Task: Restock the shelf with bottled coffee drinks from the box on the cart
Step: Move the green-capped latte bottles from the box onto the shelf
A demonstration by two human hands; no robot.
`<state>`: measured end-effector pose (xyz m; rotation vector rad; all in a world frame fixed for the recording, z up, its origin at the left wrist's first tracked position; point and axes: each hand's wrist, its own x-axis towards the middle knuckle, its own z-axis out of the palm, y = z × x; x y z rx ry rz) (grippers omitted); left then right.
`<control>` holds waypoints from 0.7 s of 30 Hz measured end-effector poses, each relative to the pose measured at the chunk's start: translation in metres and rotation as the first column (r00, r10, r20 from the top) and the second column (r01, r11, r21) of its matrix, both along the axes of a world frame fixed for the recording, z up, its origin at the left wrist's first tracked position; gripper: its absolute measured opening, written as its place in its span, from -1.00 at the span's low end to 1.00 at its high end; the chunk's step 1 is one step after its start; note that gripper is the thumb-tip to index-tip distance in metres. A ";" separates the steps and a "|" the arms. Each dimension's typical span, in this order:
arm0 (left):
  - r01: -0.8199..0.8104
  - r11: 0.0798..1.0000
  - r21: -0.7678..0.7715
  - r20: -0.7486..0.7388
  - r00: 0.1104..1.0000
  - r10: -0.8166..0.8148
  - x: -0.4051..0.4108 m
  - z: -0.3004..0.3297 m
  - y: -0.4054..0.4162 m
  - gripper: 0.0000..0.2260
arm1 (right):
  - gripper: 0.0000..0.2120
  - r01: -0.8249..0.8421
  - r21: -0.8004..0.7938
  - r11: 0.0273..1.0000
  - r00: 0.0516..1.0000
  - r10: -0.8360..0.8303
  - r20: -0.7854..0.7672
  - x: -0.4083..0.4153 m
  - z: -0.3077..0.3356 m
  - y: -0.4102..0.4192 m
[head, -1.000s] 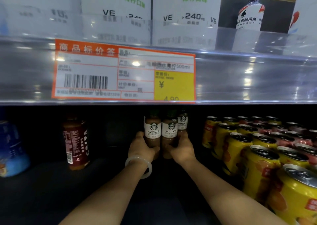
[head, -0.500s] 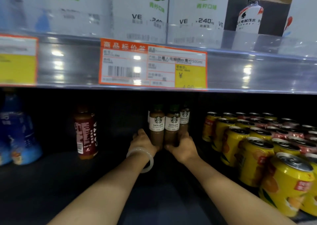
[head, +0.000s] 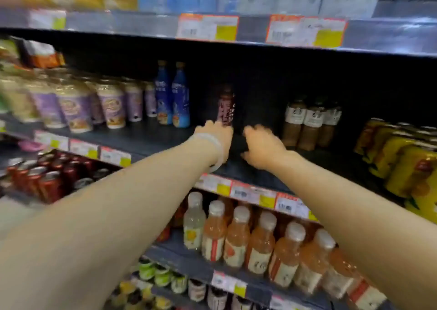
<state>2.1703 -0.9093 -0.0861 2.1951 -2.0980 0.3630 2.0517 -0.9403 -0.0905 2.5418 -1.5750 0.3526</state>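
Note:
Three brown bottled coffee drinks (head: 311, 125) with white labels stand side by side at the back of the dark middle shelf (head: 151, 141). My left hand (head: 216, 137), a pale bangle on its wrist, hovers over the shelf just in front of a dark red coffee bottle (head: 226, 106). Beside it my right hand (head: 262, 147) hangs with fingers loosely spread, left of the three bottles and apart from them. Both hands hold nothing. The box and the cart are out of view.
Yellow cans (head: 402, 165) fill the shelf's right end. Two blue bottles (head: 172, 96) and purple-labelled cups (head: 78, 106) stand to the left. Pink juice bottles (head: 260, 241) line the shelf below, red cans (head: 45, 179) at lower left. Price tags (head: 236, 191) run along the shelf edges.
Both hands have let go of the coffee bottles and drawn back to the left and toward me. The view has pulled back and now takes in several shelves.

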 end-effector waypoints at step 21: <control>-0.830 0.304 0.467 0.057 0.372 0.927 0.287 -0.145 0.561 -0.48 | -0.56 -0.864 0.356 0.356 0.369 0.929 -0.034 0.367 -0.147 0.430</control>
